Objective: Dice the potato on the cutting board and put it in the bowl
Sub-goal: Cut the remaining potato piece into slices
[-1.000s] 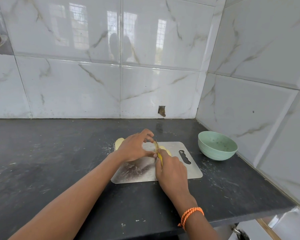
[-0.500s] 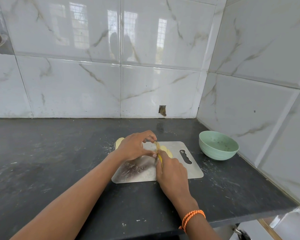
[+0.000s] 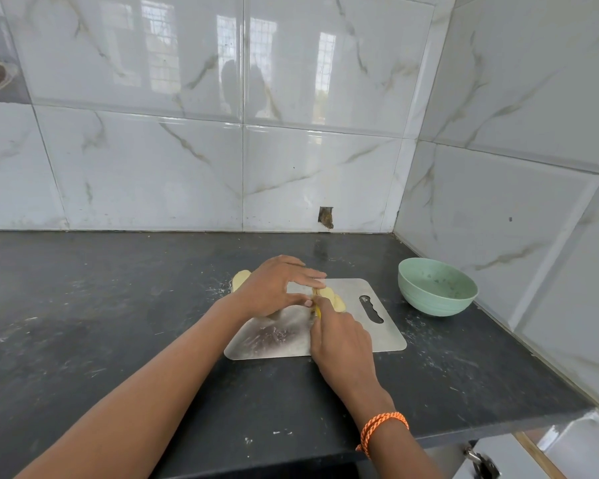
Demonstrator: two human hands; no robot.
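— Gripping something yellow, is it, that right hand (image 3: 341,344)?
— Yes. Its fingers are curled round a yellow-handled knife (image 3: 316,310), of which only a sliver shows past the knuckles; the blade is too hidden to make out. An orange braided cord (image 3: 381,428) wraps that wrist.
— And the left hand (image 3: 274,288)?
— Laid flat over the potato, fingers straight and reaching right, thumb stretched toward the knife. It presses down rather than wraps.
— Where is the potato itself?
— In pieces. Pale slices (image 3: 332,299) lie on the steel cutting board (image 3: 370,335), just right of the knife and touching the right hand's knuckles. Another potato piece (image 3: 240,279) peeks out behind the left wrist, at the board's far left corner; whether it sits on the board or the counter I cannot tell.
— The bowl?
— A pale green bowl (image 3: 437,286) stands on the dark stone counter (image 3: 83,323), to the right of the board and apart from it, near the marble-tiled wall (image 3: 516,167). Only small specks show inside.
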